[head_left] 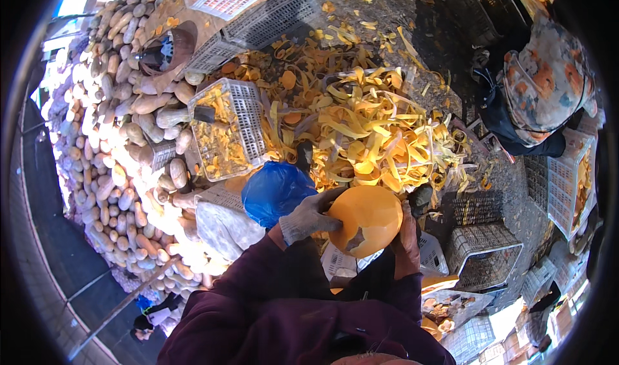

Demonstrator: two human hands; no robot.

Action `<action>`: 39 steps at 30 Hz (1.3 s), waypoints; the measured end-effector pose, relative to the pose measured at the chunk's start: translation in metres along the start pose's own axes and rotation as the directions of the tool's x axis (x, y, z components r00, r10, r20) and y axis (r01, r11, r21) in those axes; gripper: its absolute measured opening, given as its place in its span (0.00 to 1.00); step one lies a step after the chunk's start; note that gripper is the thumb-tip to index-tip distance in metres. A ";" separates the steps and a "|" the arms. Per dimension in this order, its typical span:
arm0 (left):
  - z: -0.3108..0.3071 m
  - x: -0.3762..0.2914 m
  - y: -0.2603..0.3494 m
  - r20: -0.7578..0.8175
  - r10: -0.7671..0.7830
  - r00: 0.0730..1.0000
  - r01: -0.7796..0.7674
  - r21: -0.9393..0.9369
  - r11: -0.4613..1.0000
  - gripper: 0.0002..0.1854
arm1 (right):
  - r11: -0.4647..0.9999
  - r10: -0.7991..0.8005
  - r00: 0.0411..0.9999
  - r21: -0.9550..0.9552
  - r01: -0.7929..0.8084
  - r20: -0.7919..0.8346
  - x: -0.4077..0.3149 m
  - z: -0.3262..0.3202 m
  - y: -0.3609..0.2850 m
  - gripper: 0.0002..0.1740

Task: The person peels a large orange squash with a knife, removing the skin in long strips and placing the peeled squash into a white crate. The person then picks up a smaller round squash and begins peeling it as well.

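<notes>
A large round piece of peeled orange squash (366, 217), with a small patch of skin left near its lower edge, is held up between both my hands. My left hand (312, 215), in a light knit glove, grips its left side. The fingers of my right hand (408, 234), which looks bare, rest along its right side. A blue plastic bag (275, 191) bulges just beyond my left wrist. Beyond the squash lies a high heap of long yellow-orange peelings (377, 128), partly in a crate that they overflow.
A white plastic crate (251, 118) holds squash scraps, with a cleaver-like blade (203, 114) over its rim. Whole squashes (116, 200) cover the ground at left. An empty-looking crate (483, 258) lies at right. A co-worker in a patterned garment (546, 79) bends at upper right.
</notes>
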State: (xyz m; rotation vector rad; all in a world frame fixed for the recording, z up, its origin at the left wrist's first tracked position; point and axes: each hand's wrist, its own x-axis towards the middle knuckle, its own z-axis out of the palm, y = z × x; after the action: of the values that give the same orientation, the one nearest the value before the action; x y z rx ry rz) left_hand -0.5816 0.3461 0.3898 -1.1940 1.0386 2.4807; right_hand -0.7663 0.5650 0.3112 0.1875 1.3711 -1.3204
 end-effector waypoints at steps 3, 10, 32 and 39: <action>-0.038 -0.040 -0.007 -0.042 0.069 0.997 -0.069 0.017 0.998 0.51 | 0.940 0.250 0.966 0.224 -0.259 0.070 0.007 0.065 -0.004 0.33; -0.102 -0.085 -0.026 -0.215 0.413 0.885 -0.412 0.052 0.910 0.57 | 0.942 0.315 0.917 0.040 -0.335 0.245 0.034 0.151 0.023 0.33; -0.350 -0.164 -0.105 -0.703 0.078 0.707 -0.658 -0.612 0.439 0.28 | 0.718 0.690 0.716 -0.220 -0.660 0.106 0.119 0.436 0.158 0.31; -0.443 -0.118 -0.140 -0.904 0.004 0.427 -0.807 -0.379 0.452 0.27 | 0.750 0.647 0.750 -0.294 -0.592 0.141 0.202 0.490 0.238 0.30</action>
State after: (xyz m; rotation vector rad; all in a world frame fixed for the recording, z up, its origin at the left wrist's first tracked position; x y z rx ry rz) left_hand -0.1722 0.1660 0.2173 -2.9975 0.2023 2.9272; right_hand -0.3674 0.1669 0.1693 0.2925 1.1034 -0.5841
